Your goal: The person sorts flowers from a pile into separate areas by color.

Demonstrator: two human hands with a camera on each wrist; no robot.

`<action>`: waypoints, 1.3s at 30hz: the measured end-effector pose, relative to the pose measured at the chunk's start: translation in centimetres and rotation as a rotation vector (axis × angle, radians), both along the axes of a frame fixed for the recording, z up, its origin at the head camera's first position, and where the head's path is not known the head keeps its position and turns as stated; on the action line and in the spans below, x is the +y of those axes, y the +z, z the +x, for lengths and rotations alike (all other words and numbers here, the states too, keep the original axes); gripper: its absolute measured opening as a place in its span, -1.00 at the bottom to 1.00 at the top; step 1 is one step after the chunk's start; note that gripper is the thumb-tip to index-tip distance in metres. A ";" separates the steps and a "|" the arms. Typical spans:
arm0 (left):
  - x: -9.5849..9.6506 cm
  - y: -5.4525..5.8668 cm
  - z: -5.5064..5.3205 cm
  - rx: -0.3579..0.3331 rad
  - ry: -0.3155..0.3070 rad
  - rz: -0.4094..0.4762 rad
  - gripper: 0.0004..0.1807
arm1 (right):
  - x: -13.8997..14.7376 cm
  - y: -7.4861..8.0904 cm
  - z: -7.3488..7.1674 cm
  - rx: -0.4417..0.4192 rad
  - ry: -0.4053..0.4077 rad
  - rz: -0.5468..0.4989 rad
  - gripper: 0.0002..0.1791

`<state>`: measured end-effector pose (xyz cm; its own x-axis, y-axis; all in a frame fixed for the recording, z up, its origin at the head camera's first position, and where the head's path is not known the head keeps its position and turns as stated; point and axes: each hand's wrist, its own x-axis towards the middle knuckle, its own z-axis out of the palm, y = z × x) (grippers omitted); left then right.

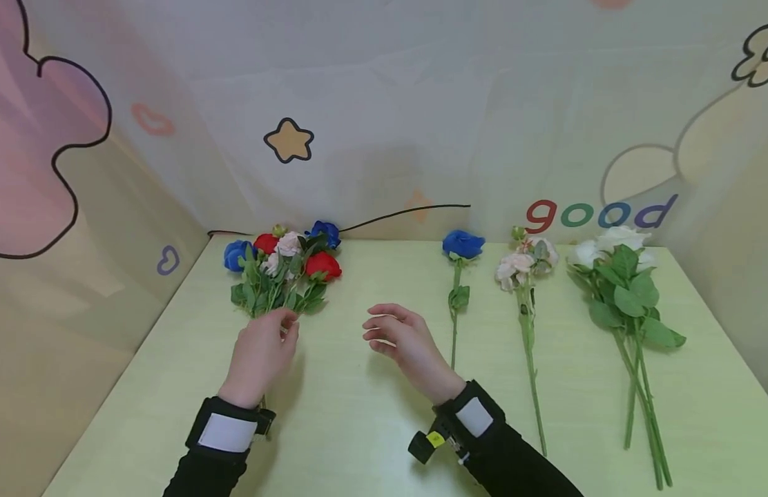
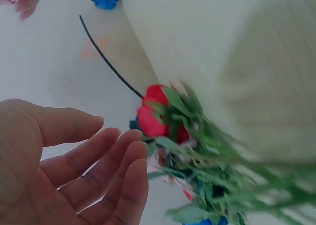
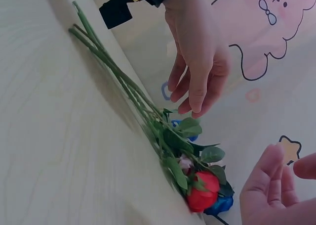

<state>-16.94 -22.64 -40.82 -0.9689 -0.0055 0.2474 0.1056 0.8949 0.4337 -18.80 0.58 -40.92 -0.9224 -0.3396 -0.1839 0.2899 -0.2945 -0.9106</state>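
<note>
A mixed bunch of red, blue and pale pink flowers (image 1: pixel 278 266) lies on the table at the left, its stems pointing toward the person. Above those stems hovers my left hand (image 1: pixel 260 355), fingers loosely bent. The left wrist view shows this left hand (image 2: pixel 84 170) holding nothing, beside a red flower (image 2: pixel 160 111). To the right of the bunch, my right hand (image 1: pixel 411 348) is raised over the table with relaxed, slightly bent fingers and nothing in them. In the right wrist view the bunch's bare stems (image 3: pixel 113 67) lie together on the tabletop, below the left hand (image 3: pixel 200 62).
A single blue rose (image 1: pixel 463 245) lies just right of my right hand. Further right are pale pink flowers (image 1: pixel 514 269) and a bunch of white roses (image 1: pixel 620 241) with long stems. A printed cloth backdrop (image 1: pixel 384 103) stands behind the pale table (image 1: pixel 340 428).
</note>
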 end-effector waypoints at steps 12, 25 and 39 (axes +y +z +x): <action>-5.1 -1.1 1.7 -0.134 0.084 -0.089 -0.71 | -3.9 -1.6 0.1 -0.164 0.042 -0.118 -0.66; -6.9 -2.4 2.2 -0.290 0.087 -0.067 -0.68 | -4.9 -2.0 0.4 -0.196 0.072 -0.133 -0.66; -7.5 -3.0 1.6 -0.279 0.066 -0.003 -0.72 | -5.0 -1.8 0.6 -0.196 0.110 -0.118 -0.62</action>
<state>-15.37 -30.11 -43.84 -0.9971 -0.0706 -0.0287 -0.0760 0.8969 0.4356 -18.21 -4.46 -42.69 -0.8295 -0.4656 -0.3085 0.4936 -0.3527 -0.7950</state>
